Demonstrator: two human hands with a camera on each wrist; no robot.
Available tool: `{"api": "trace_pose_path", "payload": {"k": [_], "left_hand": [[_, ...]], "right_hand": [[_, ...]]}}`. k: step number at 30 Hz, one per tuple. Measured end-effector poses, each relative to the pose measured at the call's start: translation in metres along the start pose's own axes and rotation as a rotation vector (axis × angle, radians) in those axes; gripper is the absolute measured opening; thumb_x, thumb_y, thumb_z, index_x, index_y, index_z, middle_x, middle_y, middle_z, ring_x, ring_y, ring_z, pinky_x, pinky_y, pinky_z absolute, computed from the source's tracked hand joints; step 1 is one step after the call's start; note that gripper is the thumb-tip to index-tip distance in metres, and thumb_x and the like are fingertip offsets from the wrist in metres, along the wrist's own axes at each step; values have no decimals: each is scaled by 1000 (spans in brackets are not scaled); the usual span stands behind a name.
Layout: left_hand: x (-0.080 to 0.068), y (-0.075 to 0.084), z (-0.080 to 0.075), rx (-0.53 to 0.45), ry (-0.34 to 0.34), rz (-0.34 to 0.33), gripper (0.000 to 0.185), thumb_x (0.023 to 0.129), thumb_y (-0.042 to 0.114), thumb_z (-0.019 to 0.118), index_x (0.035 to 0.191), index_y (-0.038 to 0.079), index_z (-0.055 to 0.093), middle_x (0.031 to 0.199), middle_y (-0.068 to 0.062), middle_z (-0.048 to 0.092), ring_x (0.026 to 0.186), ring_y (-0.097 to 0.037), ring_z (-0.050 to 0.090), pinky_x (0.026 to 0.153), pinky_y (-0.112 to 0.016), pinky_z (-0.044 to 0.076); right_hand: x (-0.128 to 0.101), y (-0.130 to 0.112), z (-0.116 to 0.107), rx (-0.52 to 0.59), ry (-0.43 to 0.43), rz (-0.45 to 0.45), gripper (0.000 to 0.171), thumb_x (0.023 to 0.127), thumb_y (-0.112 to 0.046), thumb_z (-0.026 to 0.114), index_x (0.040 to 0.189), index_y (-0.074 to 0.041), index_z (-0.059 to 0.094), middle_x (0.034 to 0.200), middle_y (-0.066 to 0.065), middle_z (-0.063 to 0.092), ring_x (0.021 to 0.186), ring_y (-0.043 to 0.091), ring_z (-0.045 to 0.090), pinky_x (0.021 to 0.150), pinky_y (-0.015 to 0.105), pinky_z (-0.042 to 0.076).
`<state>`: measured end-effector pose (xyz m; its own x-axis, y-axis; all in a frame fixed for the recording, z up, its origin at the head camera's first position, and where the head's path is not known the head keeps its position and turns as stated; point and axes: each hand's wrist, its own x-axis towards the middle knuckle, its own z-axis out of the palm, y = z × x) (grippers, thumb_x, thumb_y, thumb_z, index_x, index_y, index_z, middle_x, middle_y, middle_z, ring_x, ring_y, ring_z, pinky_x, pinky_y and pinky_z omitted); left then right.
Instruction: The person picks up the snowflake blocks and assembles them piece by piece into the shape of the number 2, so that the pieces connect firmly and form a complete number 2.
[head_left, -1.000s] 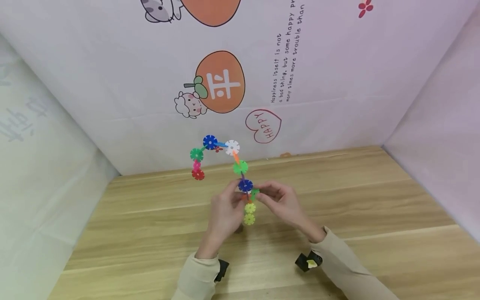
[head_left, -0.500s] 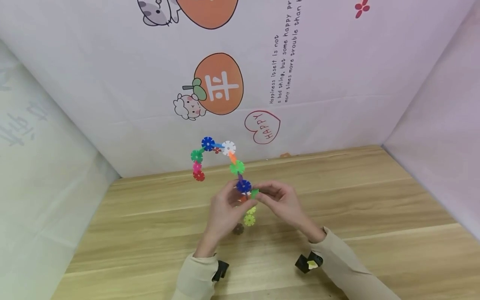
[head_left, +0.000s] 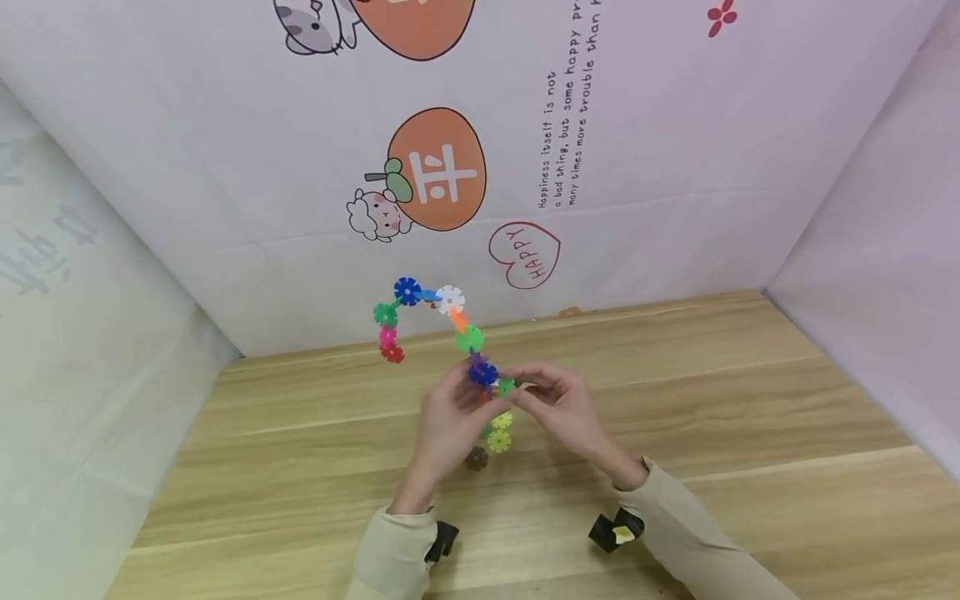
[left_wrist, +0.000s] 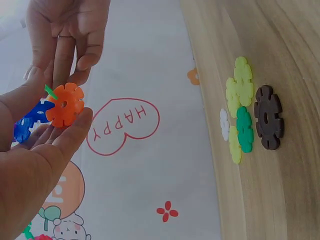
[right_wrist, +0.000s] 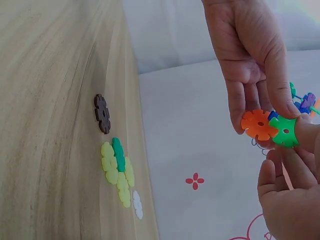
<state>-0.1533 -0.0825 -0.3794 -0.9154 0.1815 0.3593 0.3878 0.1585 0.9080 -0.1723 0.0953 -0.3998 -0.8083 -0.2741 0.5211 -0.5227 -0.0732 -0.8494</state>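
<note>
Above the worktop (head_left: 675, 400), the left hand (head_left: 450, 421) is pinching an orange disc (left_wrist: 65, 104) on the toy chain (head_left: 438, 321), while the right hand (head_left: 558, 404) fingers are gripping a green disc (right_wrist: 284, 131) beside it.

2 beige sleeves (head_left: 675, 533), black wrist cams (head_left: 613, 528), bare hands

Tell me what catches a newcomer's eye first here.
A bright chain of snowflake discs arches above the wooden table, gripped at its lower end by the left hand and right hand. Behind it, the backdrop shows an orange persimmon cartoon and a red HAPPY heart.
</note>
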Motion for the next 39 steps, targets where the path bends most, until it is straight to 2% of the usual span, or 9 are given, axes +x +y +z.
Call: {"api": "trace_pose_path", "payload": {"k": [4,9,16,20,24,30,35,39], "left_hand": [[0,-1,0,-23,-6,-18,51,78,3,78,124,7,59,116,-15,64,108,-26,63,89,-30,51],[0,-1,0,-50,5,-13,49,76,1,78,121,5,60,114,-18,65,106,-29,64,88,-33,52],[1,-1,-3,13,-19,-4,40,78,7,78,115,9,63,111,-14,66,106,-27,64,88,-32,52],[1,-1,-4,39,-34,-23,40,77,10,79,114,10,63,112,-9,66,108,-25,63,90,-36,51],[1,-2,-5,63,-35,-27,42,77,11,80,116,12,63,114,-5,66,108,-22,63,90,-35,52],[2,-3,-5,80,-67,15,37,81,7,76,115,9,62,110,-7,65,100,-22,64,83,-31,55],[2,-2,-7,98,-58,-3,43,81,3,75,121,7,60,110,-8,66,99,-24,64,84,-31,54],[4,-1,-11,121,-30,-25,46,79,3,76,122,7,59,110,-9,65,100,-24,64,84,-30,54]], "right_hand": [[0,3,0,23,-10,-20,20,85,11,63,105,9,63,103,26,66,95,15,65,72,28,56],[-1,4,2,43,-11,-6,19,86,9,63,105,12,61,105,28,65,100,12,64,75,28,56],[-1,4,1,-41,-16,-13,19,86,8,64,105,7,65,106,23,66,95,13,61,72,28,54],[-1,3,-1,-87,-27,-3,20,86,8,65,105,4,67,99,16,68,90,13,60,72,29,53],[-1,2,-2,-97,-42,19,20,86,5,65,106,2,68,100,15,69,90,15,62,73,31,54],[0,0,-3,-93,-49,74,18,91,0,61,108,2,67,107,16,68,97,15,63,78,30,53],[2,1,-8,-127,-12,142,19,96,-6,57,110,3,66,112,19,66,104,14,61,84,29,52],[5,4,-14,-213,-4,211,21,96,-11,58,111,2,66,110,18,67,99,22,63,80,30,54]]}}
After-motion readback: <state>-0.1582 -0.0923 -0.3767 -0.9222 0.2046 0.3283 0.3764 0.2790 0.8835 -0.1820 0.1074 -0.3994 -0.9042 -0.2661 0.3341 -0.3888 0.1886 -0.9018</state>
